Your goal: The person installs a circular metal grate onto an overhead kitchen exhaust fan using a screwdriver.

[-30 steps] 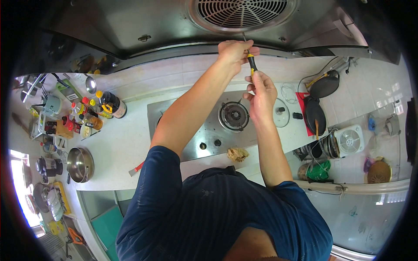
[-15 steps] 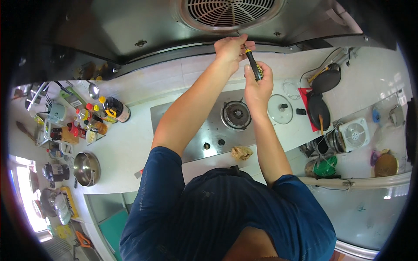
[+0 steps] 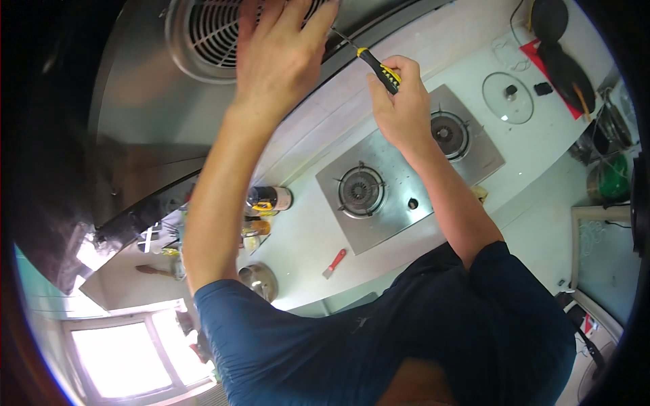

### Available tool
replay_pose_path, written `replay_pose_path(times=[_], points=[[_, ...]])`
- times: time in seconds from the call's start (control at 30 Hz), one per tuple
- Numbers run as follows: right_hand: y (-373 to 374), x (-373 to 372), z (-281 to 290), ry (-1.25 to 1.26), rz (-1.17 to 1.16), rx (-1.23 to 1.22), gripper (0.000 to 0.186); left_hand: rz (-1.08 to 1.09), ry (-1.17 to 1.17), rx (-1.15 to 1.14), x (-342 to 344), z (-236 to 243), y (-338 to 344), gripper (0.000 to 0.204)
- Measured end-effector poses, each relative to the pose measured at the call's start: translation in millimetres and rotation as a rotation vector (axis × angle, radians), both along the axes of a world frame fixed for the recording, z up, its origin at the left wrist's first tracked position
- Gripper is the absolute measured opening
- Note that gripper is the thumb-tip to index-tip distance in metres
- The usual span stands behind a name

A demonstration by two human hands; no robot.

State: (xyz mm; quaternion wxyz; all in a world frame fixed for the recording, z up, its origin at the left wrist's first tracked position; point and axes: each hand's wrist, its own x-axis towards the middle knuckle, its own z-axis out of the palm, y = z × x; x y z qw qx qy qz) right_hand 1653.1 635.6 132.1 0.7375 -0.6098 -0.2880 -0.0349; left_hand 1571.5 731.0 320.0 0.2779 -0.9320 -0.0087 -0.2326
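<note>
Left hand, head view: the left hand (image 3: 281, 64) reaches up with its back to the camera, fingers stretched long and slightly apart in front of the grille; the top edge cuts off some fingertips, so whether they grip the slats I cannot tell.
Right hand: the right hand (image 3: 404, 101) is closed around the handle of a screwdriver, thumb along the near side.
Screwdriver: the black and yellow screwdriver (image 3: 379, 70) slants up and left from the right hand, its thin shaft ending just beside the left hand; whether the tip touches anything I cannot tell.
Grille: the round slatted grille (image 3: 213, 34) sits in the metal underside of the range hood (image 3: 145, 115), partly covered by the left hand.
Stove: the steel stove (image 3: 393, 216) lies below both hands, with a left burner (image 3: 360, 191) and a right burner (image 3: 448, 135), the latter near the right forearm.
Counter: on the white counter (image 3: 298, 284), a red-handled scraper (image 3: 335, 262) lies near the stove's lower left corner; a metal pot (image 3: 261, 281) and a dark bottle (image 3: 261, 198) stand farther left, beside the left forearm.
Lid: a glass lid (image 3: 497, 101) with a black knob lies right of the stove.
Window: a bright window (image 3: 122, 358) shows at lower left.
</note>
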Motion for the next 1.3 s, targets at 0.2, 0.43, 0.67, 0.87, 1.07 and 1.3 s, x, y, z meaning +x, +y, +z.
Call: replay_pose_path(times=[0.2,0.43,0.67,0.87,1.07,1.3], points=[[4,6,-12,-0.071,-0.036,0.188,0.032,-0.122,0.320,0.438,70,37,-9,0.047],[18,9,-25,-0.101,-0.062,0.303,0.031,-0.065,0.565,0.680,115,40,-8,0.051],[16,3,-20,0.076,-0.023,0.385,0.042,-0.098,0.665,0.712,116,36,-5,0.030],[30,-6,-14,-0.025,-0.218,0.428,0.036,-0.182,0.571,0.698,88,31,-1,0.029],[32,-15,-9,0.038,-0.279,0.366,0.036,-0.398,0.210,0.354,22,-6,23,0.026],[37,-18,-10,-0.182,-0.393,0.256,0.031,-0.289,0.005,-0.173,-92,-87,-10,0.028]])
